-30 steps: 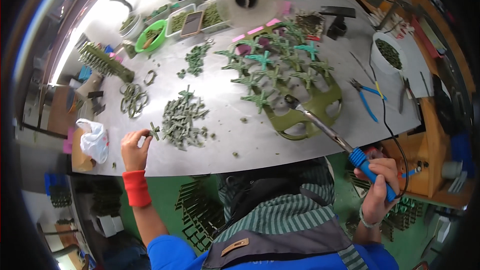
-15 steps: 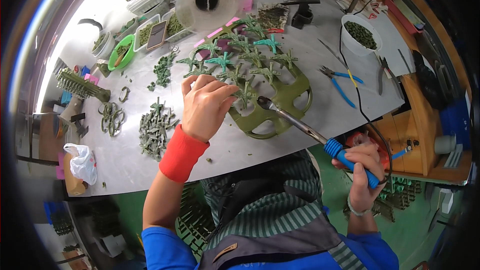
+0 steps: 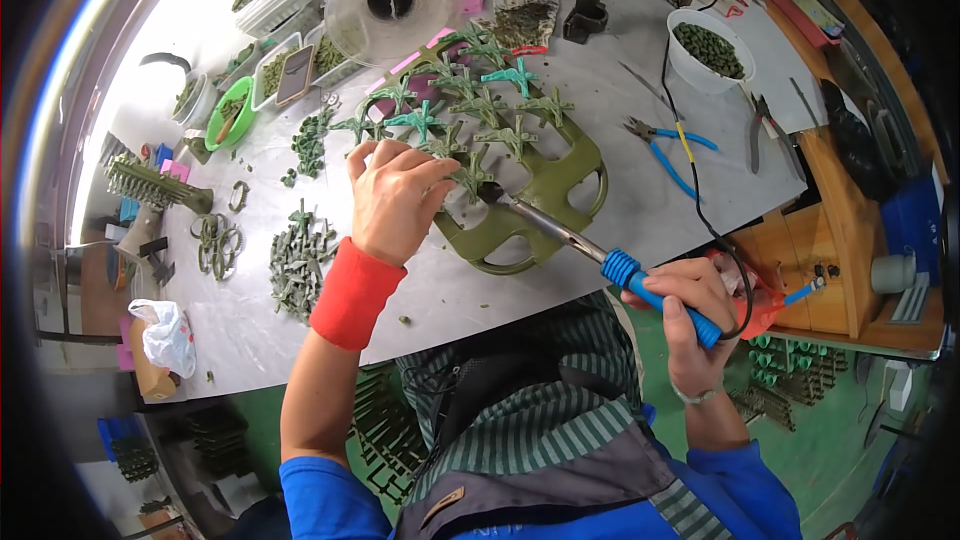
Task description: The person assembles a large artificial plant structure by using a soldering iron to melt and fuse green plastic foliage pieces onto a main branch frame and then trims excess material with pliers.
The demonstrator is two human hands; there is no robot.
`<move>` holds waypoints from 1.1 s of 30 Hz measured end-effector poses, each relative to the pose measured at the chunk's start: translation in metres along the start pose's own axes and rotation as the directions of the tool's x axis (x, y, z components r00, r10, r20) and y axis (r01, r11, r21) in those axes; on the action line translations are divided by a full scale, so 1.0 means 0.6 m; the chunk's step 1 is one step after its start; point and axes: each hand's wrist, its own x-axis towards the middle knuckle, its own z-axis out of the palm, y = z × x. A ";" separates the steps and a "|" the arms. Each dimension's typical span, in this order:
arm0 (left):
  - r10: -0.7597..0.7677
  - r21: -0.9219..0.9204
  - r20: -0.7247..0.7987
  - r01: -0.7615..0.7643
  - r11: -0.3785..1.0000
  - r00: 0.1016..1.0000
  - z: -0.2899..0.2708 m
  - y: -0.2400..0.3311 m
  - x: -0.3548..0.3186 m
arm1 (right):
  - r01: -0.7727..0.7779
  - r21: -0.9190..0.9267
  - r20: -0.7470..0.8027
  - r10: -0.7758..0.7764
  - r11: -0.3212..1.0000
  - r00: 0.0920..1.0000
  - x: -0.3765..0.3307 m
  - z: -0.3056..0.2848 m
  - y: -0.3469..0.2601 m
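My left hand [image 3: 398, 192], with a red wristband [image 3: 357, 292], is closed, thumb and fingers pinching a small green branched wax-like piece [image 3: 472, 178] standing on an olive-green openwork frame [image 3: 555, 188]. In my right hand [image 3: 692, 312] is a soldering iron [image 3: 620, 268] with a blue handle, gripped from the right. Its dark tip rests at the foot of the pinched piece, by the frame; whether it touches cannot be made out. Several similar green pieces stand in rows on the frame, including a turquoise one [image 3: 512, 77].
Left of my hand lies a heap of loose green pieces [image 3: 298, 265]. Blue-handled pliers [image 3: 672, 162] and a white bowl of green pellets [image 3: 708, 50] are at the right. A black cable [image 3: 735, 240] loops past my right hand. A phone [image 3: 296, 74] leans on tubs behind.
The iron has come left, its tip closer to the piece at my left fingertips. My left hand keeps its pinch. The whole view has shifted slightly.
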 end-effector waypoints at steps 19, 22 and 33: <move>0.002 0.023 0.031 -0.002 1.000 1.000 0.006 0.000 0.005 | -0.013 0.025 0.001 0.013 1.000 1.000 0.022 0.000 0.022; 0.001 0.026 0.031 -0.002 1.000 1.000 0.006 0.001 0.004 | -0.010 0.027 0.002 0.010 1.000 1.000 0.027 0.000 0.021; 0.003 0.027 0.033 -0.004 1.000 0.999 0.007 0.004 0.005 | -0.067 0.037 -0.003 0.067 0.997 0.998 0.033 -0.020 -0.006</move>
